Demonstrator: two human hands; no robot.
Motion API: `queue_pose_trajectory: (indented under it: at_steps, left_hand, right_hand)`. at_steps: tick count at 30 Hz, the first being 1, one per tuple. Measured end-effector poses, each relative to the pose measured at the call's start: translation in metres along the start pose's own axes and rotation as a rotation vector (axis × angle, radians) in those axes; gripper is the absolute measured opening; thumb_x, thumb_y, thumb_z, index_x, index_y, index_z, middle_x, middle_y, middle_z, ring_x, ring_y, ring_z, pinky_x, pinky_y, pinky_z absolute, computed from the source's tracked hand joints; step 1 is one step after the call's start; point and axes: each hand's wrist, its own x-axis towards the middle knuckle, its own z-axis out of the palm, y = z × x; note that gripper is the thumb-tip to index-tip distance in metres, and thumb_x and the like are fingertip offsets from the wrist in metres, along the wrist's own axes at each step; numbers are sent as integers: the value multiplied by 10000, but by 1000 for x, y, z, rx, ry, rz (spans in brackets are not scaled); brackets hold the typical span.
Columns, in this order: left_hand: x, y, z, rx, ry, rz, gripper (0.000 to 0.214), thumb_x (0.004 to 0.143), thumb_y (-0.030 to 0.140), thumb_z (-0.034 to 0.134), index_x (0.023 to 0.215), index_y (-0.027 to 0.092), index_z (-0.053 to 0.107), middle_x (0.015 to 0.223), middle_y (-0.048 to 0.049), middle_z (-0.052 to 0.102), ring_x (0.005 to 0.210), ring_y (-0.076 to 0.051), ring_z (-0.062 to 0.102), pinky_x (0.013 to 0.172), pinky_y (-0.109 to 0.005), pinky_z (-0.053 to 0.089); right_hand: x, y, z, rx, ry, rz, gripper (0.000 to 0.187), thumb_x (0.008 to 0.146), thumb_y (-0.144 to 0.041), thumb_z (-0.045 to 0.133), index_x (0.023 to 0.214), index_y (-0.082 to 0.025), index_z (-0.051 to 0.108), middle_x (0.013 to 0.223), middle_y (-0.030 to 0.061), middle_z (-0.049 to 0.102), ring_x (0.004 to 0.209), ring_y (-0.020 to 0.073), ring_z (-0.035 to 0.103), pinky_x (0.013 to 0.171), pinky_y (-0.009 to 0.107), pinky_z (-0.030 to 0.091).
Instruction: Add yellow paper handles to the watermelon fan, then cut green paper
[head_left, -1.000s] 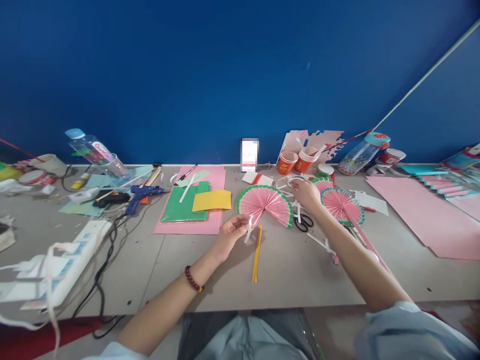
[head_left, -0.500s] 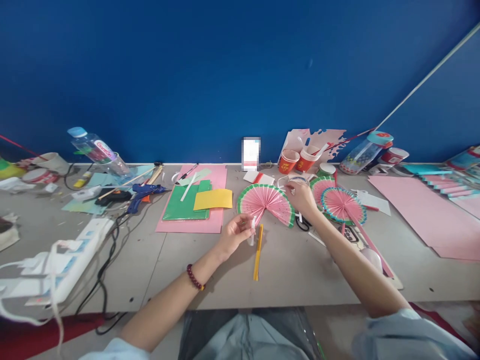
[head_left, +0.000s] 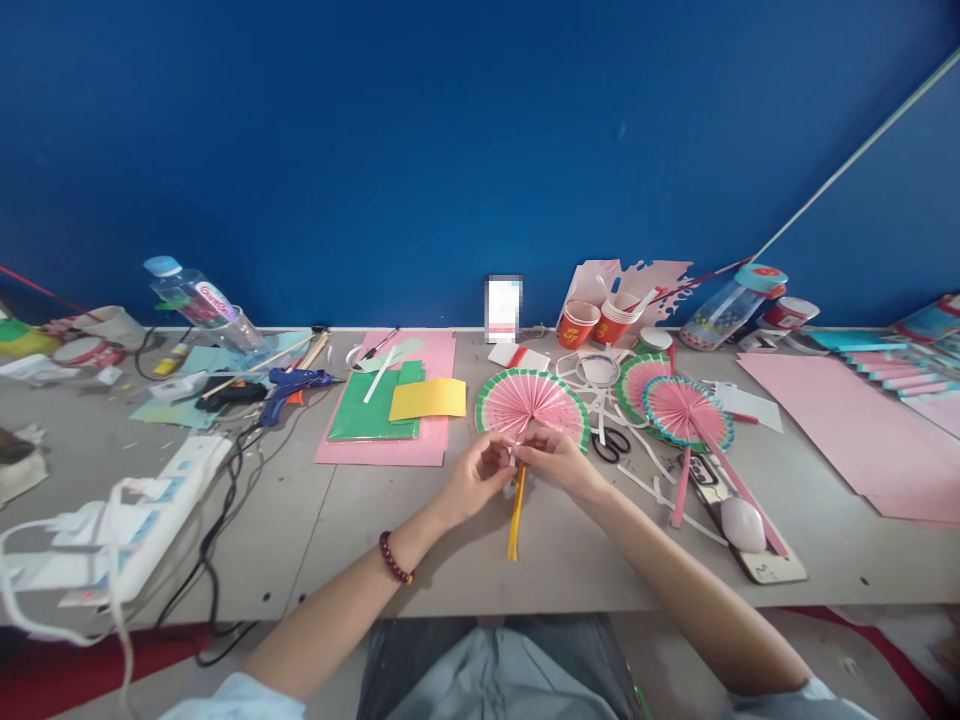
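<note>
My left hand pinches a small strip of white tape, mostly hidden by the fingers. Thumb and forefinger of my right hand are closed at the strip's upper end, meeting my left fingertips. Just behind both hands lies a pleated watermelon-patterned paper fan, spread out with pink folds and a green rim. Below the fingertips a narrow yellow stick lies on the table, pointing toward me.
Right of the fan are black scissors, white paper strips, a tape roll and a round blue-edged fan. To the left lie green sheets, a yellow paper piece, a blue glue gun and a power strip.
My right hand has come back from the tape roll beyond the fan and joined my left hand at the white strip. My left hand has barely moved.
</note>
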Motion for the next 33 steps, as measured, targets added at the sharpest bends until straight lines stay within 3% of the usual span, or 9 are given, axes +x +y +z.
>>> queue_pose_trajectory:
  at_steps: [7, 12, 14, 16, 18, 23, 28, 33]
  left_hand:
    - [-5, 1, 6, 152, 31, 29, 217, 820, 227, 579, 1010, 185, 484, 767, 9, 496, 742, -119, 524, 720, -268, 470]
    - [-4, 7, 6, 135, 188, 115, 242, 820, 261, 586, 1003, 195, 442, 894, -37, 559, 849, -150, 577, 763, -298, 477]
    - [-6, 8, 5, 241, 250, 119, 186, 832, 290, 564, 954, 195, 460, 871, -30, 563, 826, -149, 575, 721, -280, 467]
    - [-9, 6, 6, 469, 217, 81, 141, 840, 325, 546, 851, 193, 497, 780, -6, 552, 724, -137, 555, 640, -257, 437]
    - [-14, 4, 11, 713, 99, 54, 188, 812, 374, 580, 793, 196, 522, 708, 4, 548, 640, -143, 535, 575, -260, 401]
    - [-21, -1, 24, 1083, -86, 131, 313, 764, 379, 642, 989, 181, 552, 869, -73, 619, 766, -244, 594, 562, -298, 402]
    - [-23, 1, 23, 1153, -119, 166, 214, 851, 146, 464, 1033, 203, 562, 886, -58, 618, 763, -199, 593, 579, -267, 414]
    - [-21, 0, 22, 971, -67, 114, 279, 813, 66, 453, 993, 210, 611, 850, -44, 630, 748, -184, 594, 640, -284, 452]
  right_hand:
    - [-3, 4, 0, 70, -33, -34, 244, 707, -378, 723, 689, -172, 595, 668, -4, 631, 629, 125, 581, 615, 259, 464]
    - [-7, -4, -2, 127, -64, -102, 226, 728, -372, 692, 713, -199, 548, 732, -7, 613, 680, 145, 589, 691, 311, 480]
    - [-7, -9, -5, 151, -26, -137, 236, 739, -394, 668, 713, -209, 525, 719, -8, 597, 694, 158, 591, 717, 339, 484]
    - [-7, -12, -10, 176, 13, -162, 255, 744, -421, 646, 707, -216, 499, 684, -8, 576, 675, 165, 585, 708, 354, 490]
    - [-6, -14, -14, 181, 48, -185, 273, 736, -438, 638, 703, -220, 477, 677, -3, 559, 677, 173, 580, 700, 363, 498]
    - [-4, -14, -21, 141, 72, -226, 252, 770, -456, 567, 739, -232, 455, 728, 9, 536, 740, 184, 573, 768, 382, 496]
    - [-6, -15, -22, 241, 56, -164, 234, 767, -429, 578, 738, -238, 445, 700, -23, 488, 629, 138, 516, 752, 364, 499]
    - [-6, -16, -23, 220, 74, -144, 242, 774, -438, 571, 750, -237, 438, 702, -21, 476, 579, 125, 467, 629, 315, 488]
